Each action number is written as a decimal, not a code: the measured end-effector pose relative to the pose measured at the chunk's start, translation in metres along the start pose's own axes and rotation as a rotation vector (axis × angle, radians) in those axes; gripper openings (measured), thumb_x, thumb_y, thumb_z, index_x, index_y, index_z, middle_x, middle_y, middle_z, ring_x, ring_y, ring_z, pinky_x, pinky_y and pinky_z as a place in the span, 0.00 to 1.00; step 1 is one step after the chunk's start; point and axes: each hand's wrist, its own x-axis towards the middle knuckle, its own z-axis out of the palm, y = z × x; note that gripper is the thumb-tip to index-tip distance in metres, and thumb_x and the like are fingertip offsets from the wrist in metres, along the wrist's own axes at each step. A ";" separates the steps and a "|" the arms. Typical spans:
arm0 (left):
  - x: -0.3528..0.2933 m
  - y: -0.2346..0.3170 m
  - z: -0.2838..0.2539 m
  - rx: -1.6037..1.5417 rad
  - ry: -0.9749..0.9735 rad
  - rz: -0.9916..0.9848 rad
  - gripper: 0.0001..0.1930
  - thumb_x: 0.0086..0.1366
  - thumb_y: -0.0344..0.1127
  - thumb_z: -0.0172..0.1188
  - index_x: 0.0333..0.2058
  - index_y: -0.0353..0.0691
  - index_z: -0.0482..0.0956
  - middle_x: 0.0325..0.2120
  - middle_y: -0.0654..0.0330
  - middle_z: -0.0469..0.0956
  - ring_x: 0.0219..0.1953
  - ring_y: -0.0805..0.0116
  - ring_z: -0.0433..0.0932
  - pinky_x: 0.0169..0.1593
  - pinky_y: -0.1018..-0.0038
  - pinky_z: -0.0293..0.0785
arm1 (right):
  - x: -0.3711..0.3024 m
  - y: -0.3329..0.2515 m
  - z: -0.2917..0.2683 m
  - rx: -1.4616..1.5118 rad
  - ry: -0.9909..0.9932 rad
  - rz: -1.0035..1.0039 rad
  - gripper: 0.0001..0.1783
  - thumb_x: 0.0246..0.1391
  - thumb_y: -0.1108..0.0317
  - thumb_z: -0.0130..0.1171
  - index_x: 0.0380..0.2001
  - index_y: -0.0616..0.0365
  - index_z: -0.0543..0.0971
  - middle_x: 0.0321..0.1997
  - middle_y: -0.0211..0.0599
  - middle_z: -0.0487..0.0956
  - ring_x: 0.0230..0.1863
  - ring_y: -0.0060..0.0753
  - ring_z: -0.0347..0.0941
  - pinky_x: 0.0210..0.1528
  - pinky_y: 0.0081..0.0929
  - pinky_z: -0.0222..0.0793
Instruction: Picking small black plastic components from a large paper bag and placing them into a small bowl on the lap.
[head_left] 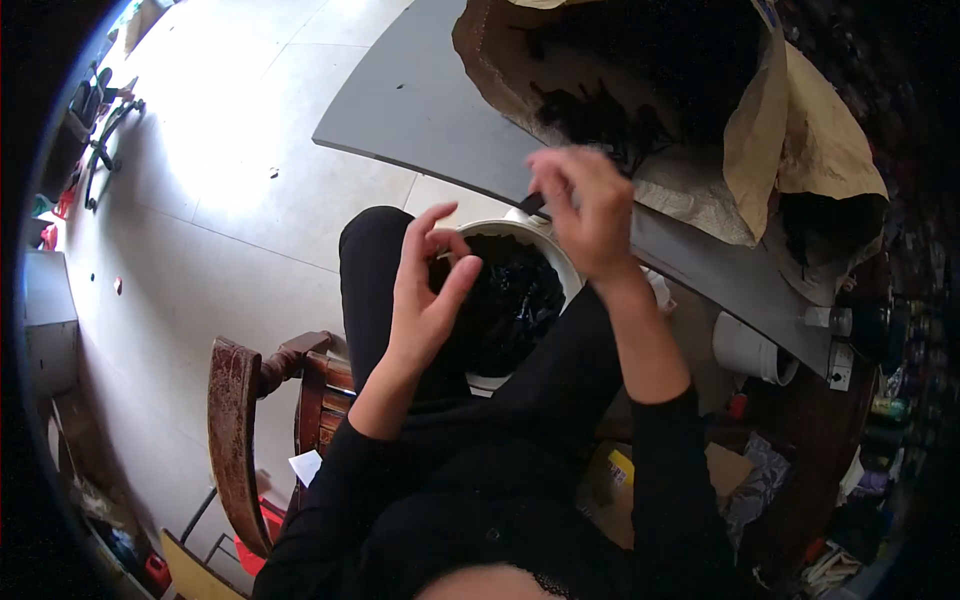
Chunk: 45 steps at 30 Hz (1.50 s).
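Observation:
My left hand (pixel 428 285) hovers over the left rim of a white bucket (pixel 572 270), fingers curved and apart, nothing between them. My right hand (pixel 590 212) is raised over the table edge beyond the bucket, slightly smeared by motion. A small black piece (pixel 532 204) shows at its thumb and fingers, seemingly pinched there; its kind is unclear. Glossy black pieces (pixel 520 300) fill much of the bucket, which stands between my knees. Past my right hand, an opened brown paper sack (pixel 755 150) lies on the grey table (pixel 420 100), with dark, branching black pieces (pixel 600 120) inside.
A worn wooden chair arm (pixel 235 430) is at my left. Under the table on the right stands another white bucket (pixel 750 350), near a power socket (pixel 841 368). Cardboard (pixel 610 490) lies low on the right. Pale floor tiles (pixel 240 190) spread out at the left.

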 end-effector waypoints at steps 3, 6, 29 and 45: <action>0.007 0.002 0.008 0.147 -0.117 0.195 0.28 0.50 0.27 0.64 0.50 0.36 0.64 0.31 0.62 0.71 0.28 0.79 0.68 0.33 0.84 0.65 | -0.033 -0.022 0.015 0.155 0.020 0.119 0.04 0.54 0.72 0.52 0.28 0.60 0.75 0.19 0.34 0.73 0.22 0.29 0.70 0.24 0.22 0.63; 0.007 -0.001 0.015 0.246 -0.154 0.297 0.21 0.50 0.28 0.65 0.44 0.34 0.71 0.30 0.61 0.74 0.30 0.78 0.70 0.35 0.82 0.66 | -0.050 -0.033 0.020 0.273 0.092 0.270 0.08 0.57 0.68 0.49 0.31 0.60 0.74 0.20 0.34 0.73 0.21 0.26 0.70 0.22 0.20 0.61; -0.013 0.008 0.024 0.199 -0.146 0.274 0.05 0.56 0.26 0.53 0.31 0.33 0.71 0.29 0.58 0.70 0.34 0.68 0.69 0.40 0.77 0.65 | -0.077 -0.068 0.029 0.374 0.182 0.380 0.11 0.58 0.68 0.43 0.36 0.61 0.73 0.31 0.43 0.75 0.33 0.46 0.73 0.36 0.32 0.67; -0.011 0.030 0.013 0.656 -0.067 0.656 0.23 0.46 0.34 0.68 0.40 0.37 0.68 0.29 0.60 0.66 0.29 0.71 0.67 0.33 0.81 0.64 | -0.084 -0.054 -0.006 1.081 0.084 0.808 0.09 0.55 0.64 0.54 0.31 0.58 0.74 0.23 0.30 0.75 0.22 0.18 0.70 0.24 0.14 0.66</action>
